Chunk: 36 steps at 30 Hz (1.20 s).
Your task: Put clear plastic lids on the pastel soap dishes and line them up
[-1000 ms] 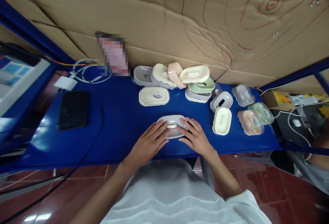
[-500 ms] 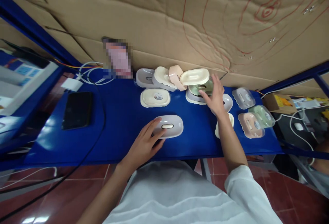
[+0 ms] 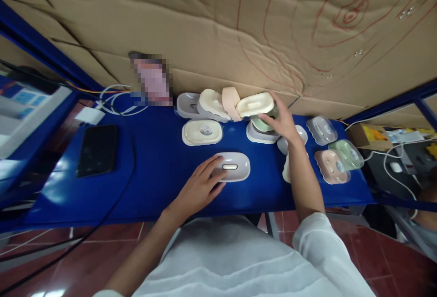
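Note:
My left hand [image 3: 204,182] grips the left end of a grey oval soap dish [image 3: 241,166] near the table's front edge. The dish has a pale raised bar in its middle. At the back, my right hand [image 3: 282,120] has its thumb and fingers around a green soap dish piece [image 3: 262,125], partly hidden by the hand. Beneath that lies a grey piece with a pale rim [image 3: 256,134]. A cream oval dish [image 3: 254,104] rests just left of my right fingertips. A cream soap box with a label [image 3: 201,132] sits left of centre.
Along the back lie a grey dish [image 3: 187,106], a cream scalloped piece [image 3: 212,102] and a peach band-like piece [image 3: 231,103]. Clear-lidded grey [image 3: 321,129], green [image 3: 344,153] and peach boxes [image 3: 331,167] stand right. A black tablet-like device [image 3: 97,150] and cable lie left.
My left hand and the grey dish have shifted slightly right. My right hand has closed in around the green piece, which now looks more tilted.

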{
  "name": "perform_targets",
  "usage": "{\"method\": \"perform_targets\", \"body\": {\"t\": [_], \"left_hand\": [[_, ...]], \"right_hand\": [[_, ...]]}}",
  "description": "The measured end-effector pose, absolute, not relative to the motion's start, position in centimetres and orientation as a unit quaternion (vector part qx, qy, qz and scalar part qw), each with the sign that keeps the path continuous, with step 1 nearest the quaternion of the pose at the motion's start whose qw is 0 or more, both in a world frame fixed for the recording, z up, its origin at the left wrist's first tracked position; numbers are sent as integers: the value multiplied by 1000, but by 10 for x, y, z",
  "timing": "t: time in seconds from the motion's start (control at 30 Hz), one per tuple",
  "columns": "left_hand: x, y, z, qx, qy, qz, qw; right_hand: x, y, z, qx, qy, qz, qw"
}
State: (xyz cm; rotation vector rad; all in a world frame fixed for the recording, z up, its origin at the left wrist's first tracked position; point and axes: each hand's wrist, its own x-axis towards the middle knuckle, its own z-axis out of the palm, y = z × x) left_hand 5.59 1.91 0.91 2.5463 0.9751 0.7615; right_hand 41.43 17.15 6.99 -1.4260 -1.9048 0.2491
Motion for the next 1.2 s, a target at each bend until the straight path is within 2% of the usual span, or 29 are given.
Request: {"method": "perform_targets", "body": {"t": [0.2,0.43,0.63,0.8,0.9,1.03,1.1,1.2], "left_hand": [[57,19,5,886,339,270,165],[57,19,2,877,338,282,192],[55,19,3,875,336,287,195],[53,17,4,873,341,291,194],[52,14,3,855,372,300,203],[50,14,2,830,395,317,235],[48,15,2,838,385,310,232],[46,17,1,850,373,306,213]], "right_hand": [[408,169,77,-561,-706,78,425],[404,165,75,-576,-767,105,264],[395,155,105,-555,-771,11,312],[377,107,121,-554,-754,-60,347],[357,58,97,-555,-735,-75,382],[331,2,41,-549,-733,0,401],[324,-12,21,-545,-748,47,376],[322,-18,11,-532,-792,87,286]]}}
